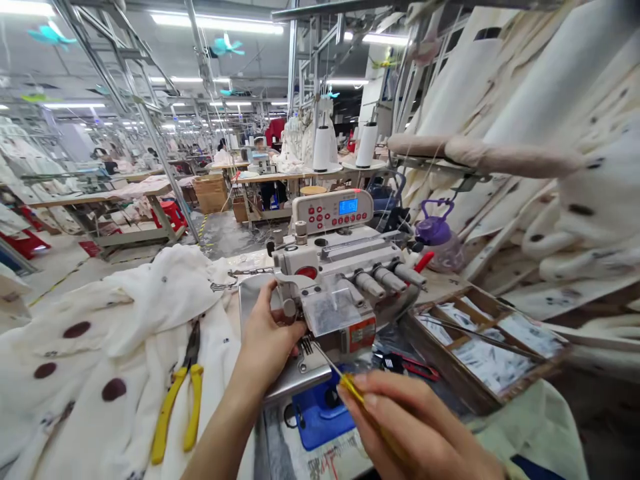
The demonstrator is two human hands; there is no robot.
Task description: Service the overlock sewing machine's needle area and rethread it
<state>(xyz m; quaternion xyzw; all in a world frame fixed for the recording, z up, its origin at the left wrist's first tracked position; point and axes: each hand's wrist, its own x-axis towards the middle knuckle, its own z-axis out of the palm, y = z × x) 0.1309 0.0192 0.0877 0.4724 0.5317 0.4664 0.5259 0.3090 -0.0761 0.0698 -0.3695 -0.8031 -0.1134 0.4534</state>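
An overlock sewing machine (330, 260) with a lit display stands in front of me. My left hand (267, 330) is at its needle area, thumb and fingers bent around the presser foot region; what the fingertips grip, if anything, is hidden. My right hand (400, 413) is closed around a screwdriver (353, 387) with a yellow handle. Its thin shaft points up and left, its tip close to the metal presser foot (306, 347) and my left fingertips. I cannot tell whether the tip touches a screw. A clear plastic guard (331, 311) sits just right of the needle area.
Yellow-handled pliers (180, 393) lie on white spotted fabric (115, 333) at left. A compartmented wooden box (450, 347) of labels stands at right. A red-and-black tool (407, 365) lies beside it. A blue part (317, 420) is below the machine. Thread cones (327, 148) stand behind.
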